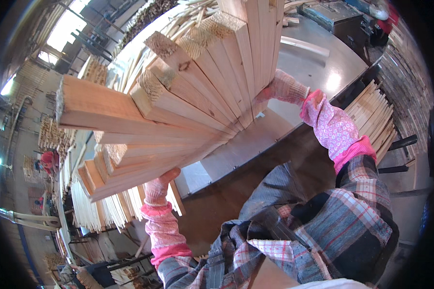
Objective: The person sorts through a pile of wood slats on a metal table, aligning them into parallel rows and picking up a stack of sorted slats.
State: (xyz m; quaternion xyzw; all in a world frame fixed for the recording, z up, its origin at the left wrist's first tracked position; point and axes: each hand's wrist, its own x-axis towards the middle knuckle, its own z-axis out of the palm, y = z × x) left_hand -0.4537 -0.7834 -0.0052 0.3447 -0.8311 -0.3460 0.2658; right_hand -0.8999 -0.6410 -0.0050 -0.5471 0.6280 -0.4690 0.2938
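A thick bundle of pale wooden boards [193, 91] fans out in front of me, its cut ends uneven and raised toward the far side. My left hand [160, 187], in a knitted glove below a pink sleeve cover, grips the bundle's near left side; the thumb shows, while the other fingers are hidden by the wood. On the right side, my right hand [285, 89] is closed against the outer boards, its fingertips partly out of sight. Beneath the bundle lies a shiny metal table [294, 115].
Long thin strips [101, 212] are stacked at the left, and another pile of strips [371, 113] stands at the right. A dark metal machine box [330, 19] sits at the far right of the table. One loose strip [304, 45] rests on the metal. People in red are visible in the background.
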